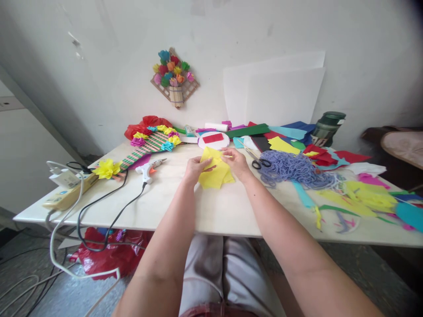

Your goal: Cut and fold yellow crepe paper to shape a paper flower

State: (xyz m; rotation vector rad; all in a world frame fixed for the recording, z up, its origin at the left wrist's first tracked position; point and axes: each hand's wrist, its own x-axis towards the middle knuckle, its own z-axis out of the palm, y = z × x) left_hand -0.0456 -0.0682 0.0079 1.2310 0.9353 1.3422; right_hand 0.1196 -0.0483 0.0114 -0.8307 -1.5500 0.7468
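Yellow crepe paper (213, 176) is held between my two hands over the middle of the table. My left hand (195, 169) grips its left edge, thumb and fingers closed on it. At the upper right edge, my right hand (236, 163) pinches the same paper. The sheet looks layered or folded, with loose corners hanging low. Just beyond it lies a white oval piece (213, 140) with a red rectangle (213, 138) on top. A glue gun (147, 171) rests left of my left hand. Black-handled scissors (261, 164) are right of my right hand.
A tangle of purple yarn (297, 169) and coloured paper scraps (370, 198) cover the right side. At the left are a flower-trimmed woven fan shape (152, 145), a power strip (69, 191) and trailing cables. A dark green bottle (328, 128) stands at the back right.
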